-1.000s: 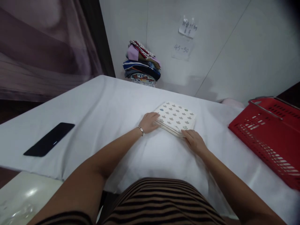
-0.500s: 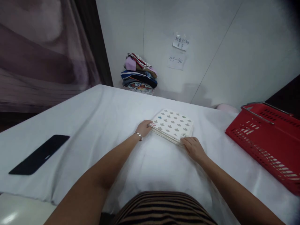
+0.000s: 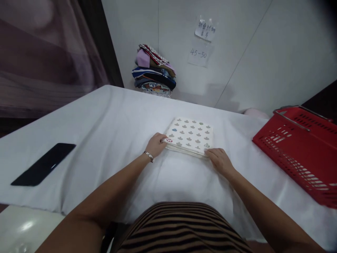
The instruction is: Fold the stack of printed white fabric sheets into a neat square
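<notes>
A white folded cloth (image 3: 190,135) with rows of grey printed shapes and a few coloured ones lies in a neat square on the white-covered table (image 3: 126,116). My left hand (image 3: 157,144) pinches its near left corner, thumb on top. At the near right corner, my right hand (image 3: 219,159) grips the edge with its fingers closed over it. Several layers show along the edge facing me. The undersides of the fingers are hidden.
To the right stands a red plastic basket (image 3: 300,151) with metal handles. A black flat object (image 3: 44,164) lies at the left. Folded fabrics (image 3: 154,72) are stacked beyond the far edge, by a wall with paper signs (image 3: 198,54).
The cloth has turned slightly, its near edge now lying more level across my view. Both hands stay at its near corners. My view has tilted down a little.
</notes>
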Available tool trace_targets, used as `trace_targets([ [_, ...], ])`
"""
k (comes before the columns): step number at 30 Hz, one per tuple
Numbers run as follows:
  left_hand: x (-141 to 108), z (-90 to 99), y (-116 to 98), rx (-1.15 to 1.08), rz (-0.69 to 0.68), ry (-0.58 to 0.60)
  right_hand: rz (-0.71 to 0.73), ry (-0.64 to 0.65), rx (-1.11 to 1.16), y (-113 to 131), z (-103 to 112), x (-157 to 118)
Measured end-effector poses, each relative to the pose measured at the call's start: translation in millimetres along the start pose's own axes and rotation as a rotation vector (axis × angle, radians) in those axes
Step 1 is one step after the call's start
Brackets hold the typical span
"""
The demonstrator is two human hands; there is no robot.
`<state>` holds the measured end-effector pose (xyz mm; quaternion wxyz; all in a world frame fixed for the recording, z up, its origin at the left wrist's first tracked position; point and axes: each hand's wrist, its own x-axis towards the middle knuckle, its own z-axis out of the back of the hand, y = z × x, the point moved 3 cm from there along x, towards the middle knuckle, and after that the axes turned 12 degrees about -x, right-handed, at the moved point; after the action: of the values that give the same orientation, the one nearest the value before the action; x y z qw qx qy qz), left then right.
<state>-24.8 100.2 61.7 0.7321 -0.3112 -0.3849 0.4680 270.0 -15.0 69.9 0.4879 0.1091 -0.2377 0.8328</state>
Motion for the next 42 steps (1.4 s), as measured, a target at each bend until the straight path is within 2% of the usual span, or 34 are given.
trace_targets([
  [7,-8.5,2.7,7.0,0.059,0.025,0.104,-0.006,0.003,0.043,1.3,-4.3,-4.6],
  [10,-3.8,10.7,-5.9,0.17,-0.001,0.134,-0.012,-0.009,0.056,1.5,-4.2,-4.5],
  [12,3.4,12.2,-22.3,0.234,-0.079,0.118,-0.015,-0.017,0.071,2.4,-4.0,-3.2],
  [14,10.7,5.0,-40.2,0.276,-0.225,0.141,-0.023,-0.036,0.079,3.5,-3.6,-1.8],
  [17,16.2,-20.5,-51.6,0.374,-0.4,0.308,-0.044,-0.039,0.078,4.5,-2.0,-1.3],
  [19,17.5,-36.9,-43.5,0.456,-0.381,0.405,-0.056,-0.012,0.087,4.9,1.1,-1.8],
  [21,18.0,-47.1,-31.1,0.512,-0.346,0.441,-0.077,0.037,0.119,5.8,7.4,-0.2],
  [24,18.2,-51.9,-19.7,0.549,-0.347,0.433,-0.149,0.089,0.2,10.5,24.1,16.3],
  [26,18.1,-51.8,-19.5,0.567,-0.353,0.43,-0.192,0.061,0.25,16.1,36.1,41.3],
  [28,18.2,-51.0,-22.5,0.583,-0.348,0.434,-0.177,0.032,0.29,21.2,40.6,74.4],
  [31,18.7,-50.3,-26.8,0.591,-0.333,0.442,-0.149,0.097,0.286,13.9,21.5,117.3],
  [33,18.6,-50.6,-27.8,0.582,-0.325,0.451,-0.298,0.263,0.205,-7.6,-7.6,126.8],
  [34,18.2,-51.1,-27.8,0.575,-0.324,0.454,-0.428,0.369,0.163,-21.4,-23.9,124.2],
  [36,16.5,-52.4,-27.3,0.56,-0.319,0.456,-0.556,0.506,0.129,-43.7,-51.9,112.1],
  [39,13.5,-53.2,-26.1,0.536,-0.311,0.456,-0.573,0.539,0.099,-60.1,-75.3,95.0],
  [42,17.0,-50.5,-26.5,0.51,-0.267,0.49,-0.551,0.553,0.118,-61.5,-79.6,92.9],
])
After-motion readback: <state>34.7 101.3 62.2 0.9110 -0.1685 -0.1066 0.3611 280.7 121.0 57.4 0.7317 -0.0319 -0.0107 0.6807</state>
